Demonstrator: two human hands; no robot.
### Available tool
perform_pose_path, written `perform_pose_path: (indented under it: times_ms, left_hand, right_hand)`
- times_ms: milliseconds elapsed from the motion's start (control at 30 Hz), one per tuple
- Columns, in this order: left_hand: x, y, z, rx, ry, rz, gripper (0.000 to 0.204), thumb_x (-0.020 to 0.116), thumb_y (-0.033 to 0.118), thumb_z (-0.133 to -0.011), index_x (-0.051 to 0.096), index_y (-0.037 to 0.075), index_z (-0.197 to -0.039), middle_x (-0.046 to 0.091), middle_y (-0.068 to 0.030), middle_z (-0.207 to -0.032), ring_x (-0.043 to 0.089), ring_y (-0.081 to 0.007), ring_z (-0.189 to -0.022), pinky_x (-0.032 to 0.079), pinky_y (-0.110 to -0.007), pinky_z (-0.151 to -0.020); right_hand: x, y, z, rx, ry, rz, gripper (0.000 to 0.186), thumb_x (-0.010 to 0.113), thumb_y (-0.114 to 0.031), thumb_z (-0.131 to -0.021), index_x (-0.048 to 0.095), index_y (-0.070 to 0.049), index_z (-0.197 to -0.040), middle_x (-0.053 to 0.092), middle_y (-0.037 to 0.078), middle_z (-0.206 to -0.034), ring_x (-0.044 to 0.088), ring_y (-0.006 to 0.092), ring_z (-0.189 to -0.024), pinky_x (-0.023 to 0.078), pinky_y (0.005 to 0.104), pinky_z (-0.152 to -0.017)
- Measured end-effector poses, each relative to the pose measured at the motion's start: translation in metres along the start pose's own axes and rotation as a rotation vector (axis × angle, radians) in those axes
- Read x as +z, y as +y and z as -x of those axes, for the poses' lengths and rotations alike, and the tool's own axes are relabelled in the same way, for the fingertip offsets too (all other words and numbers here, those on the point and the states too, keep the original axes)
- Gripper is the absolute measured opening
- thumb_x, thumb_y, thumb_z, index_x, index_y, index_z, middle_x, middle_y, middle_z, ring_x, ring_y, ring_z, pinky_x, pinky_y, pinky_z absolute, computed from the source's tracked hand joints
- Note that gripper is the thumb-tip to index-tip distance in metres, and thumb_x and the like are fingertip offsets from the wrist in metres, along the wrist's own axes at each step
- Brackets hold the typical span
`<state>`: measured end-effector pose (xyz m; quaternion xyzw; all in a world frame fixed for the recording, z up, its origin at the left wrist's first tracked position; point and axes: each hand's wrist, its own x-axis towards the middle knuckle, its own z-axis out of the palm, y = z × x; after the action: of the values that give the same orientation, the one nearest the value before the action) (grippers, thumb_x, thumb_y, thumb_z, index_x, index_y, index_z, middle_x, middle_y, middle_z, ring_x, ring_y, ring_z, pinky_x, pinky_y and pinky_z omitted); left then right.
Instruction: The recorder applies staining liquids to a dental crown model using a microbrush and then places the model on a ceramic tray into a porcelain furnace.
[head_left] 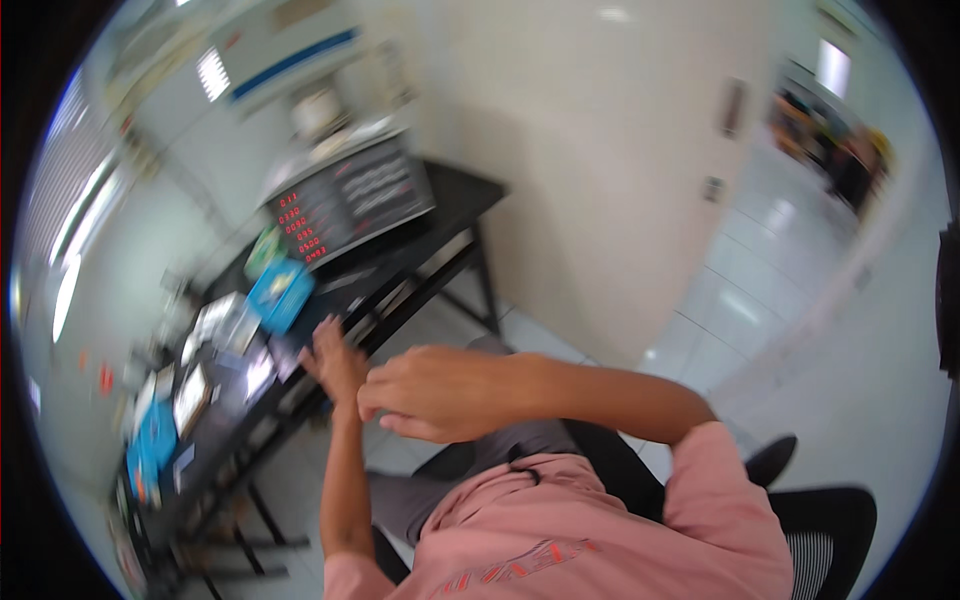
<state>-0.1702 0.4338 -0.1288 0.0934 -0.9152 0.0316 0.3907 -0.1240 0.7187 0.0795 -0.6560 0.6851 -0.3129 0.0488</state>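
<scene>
My left hand (336, 362) is raised near the front edge of the black table, its fingers spread and nothing visible in it. Across my left wrist lies my right hand (425, 393), fingers curled and thumb below them. A small greyish patch shows between its thumb and fingers; what it is, I cannot make out. Nearest to the left hand on the table (468, 192) is a blue plastic basket (283, 297) with pale things inside. Behind it stands a box-shaped machine (352, 198) with a dark front panel and red lit digits.
Along the table's left stretch lie white packages (225, 322), a bright reflective item (259, 373) and a blue object (155, 433). A pale door (590, 190) stands beyond the table. The doorway at the right shows tiled floor (755, 265). I sit on a black chair (825, 545).
</scene>
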Motion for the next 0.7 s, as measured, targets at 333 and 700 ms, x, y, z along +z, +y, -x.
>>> perform_pose_path:
  times_ms: [333, 700]
  left_hand:
    - [0.007, 0.015, -0.005, -0.141, -0.046, 0.152, 0.068, 0.063, 0.014, -0.081, 0.044, 0.012, -0.146, 0.043, -0.0043, -0.153, 0.034, -0.022, -0.145, 0.004, -0.061, -0.119]
    - [0.004, 0.012, 0.007, -0.131, -0.068, 0.16, 0.064, 0.063, 0.009, -0.082, 0.047, 0.009, -0.144, 0.045, -0.0051, -0.15, 0.035, -0.0243, -0.144, 0.002, -0.058, -0.12]
  right_hand:
    - [-0.007, -0.084, -0.107, -0.374, 0.502, 0.149, 0.015, 0.072, -0.014, -0.079, 0.067, -0.007, -0.091, 0.064, 0.003, -0.074, 0.066, 0.0183, -0.064, 0.054, 0.0285, -0.057]
    - [-0.045, -0.056, -0.06, -0.083, 0.269, -0.153, 0.015, 0.073, -0.017, -0.079, 0.067, -0.007, -0.089, 0.063, 0.001, -0.068, 0.064, 0.0163, -0.057, 0.053, 0.0264, -0.054]
